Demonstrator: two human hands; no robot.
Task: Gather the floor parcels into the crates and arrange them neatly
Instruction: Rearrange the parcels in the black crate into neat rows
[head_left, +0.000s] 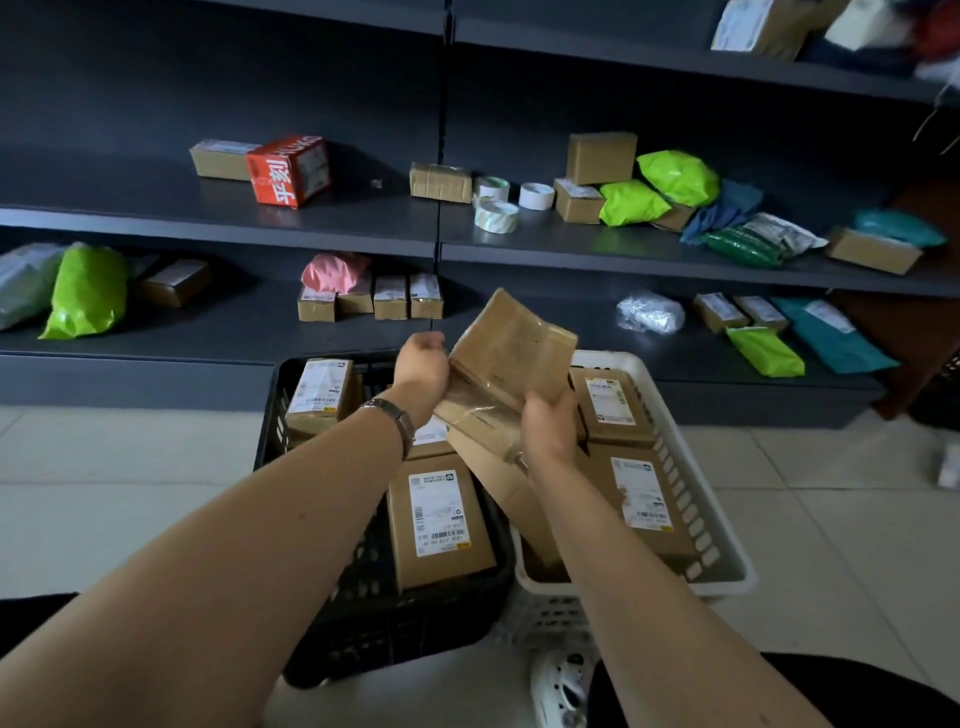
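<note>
My forearms reach out over a white shoe (563, 686) on the floor. My left hand (421, 374), a watch (395, 415) on its wrist, and my right hand (550, 421) both grip a taped brown parcel (511, 353), held tilted in the air above the two crates. Below my left hand the black crate (291, 415) holds a flat labelled box (439, 519) and, to the left of that hand, an upright labelled box (319, 395). Below and to the right of my right hand the white crate (696, 519) holds two labelled boxes, a farther box (613, 405) and a nearer box (639, 499). Just under my right hand a plain box (493, 478) leans where the crates meet. Beyond both hands the dark shelves (311, 228) carry more parcels and tape rolls (496, 215).
</note>
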